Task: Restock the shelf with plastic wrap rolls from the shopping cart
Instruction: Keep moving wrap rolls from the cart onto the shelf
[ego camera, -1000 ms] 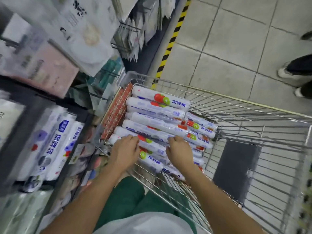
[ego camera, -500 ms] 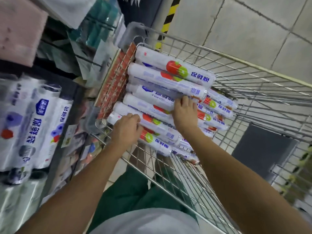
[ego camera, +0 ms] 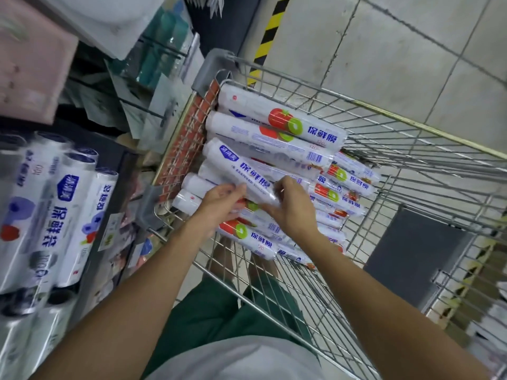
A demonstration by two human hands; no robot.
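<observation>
Restocking is looking barely begun: the silver wire shopping cart point(ego camera: 384, 112) is holding a deep pile of white plastic wrap rolls with tomato-and-kiwi labels point(ego camera: 279, 119), stacked crosswise against its left wall in several layers. Off the cart's left side, the dark store shelf point(ego camera: 120, 165) is carrying a row of white film rolls with blue lettering point(ego camera: 68, 209). Whether any of those came out of the cart I cannot tell. Most of the job, by my reckoning, is lying ahead, with roll after roll needing to cross from the cart to that shelf.

One white plastic-wrapped roll with blue print point(ego camera: 241, 171) is sitting tilted on top of the pile, towards the cart's near-left corner. Its far end is pointing at the left wall and its near end is rising into the person's hands. The left hand point(ego camera: 219, 204) is gripping it from below, thumb and fingers curling round the tube. The right hand point(ego camera: 293, 209) is closing over the near end, fingers point(ego camera: 285, 185) bending across the crinkled wrapper. Both hands are clamping this one roll, and neither is holding anything else that I can make out, though the left palm is hiding the rolls beneath it. The near end is looking lifted clear of its neighbours. At the far end, contact is too close to judge.
</observation>
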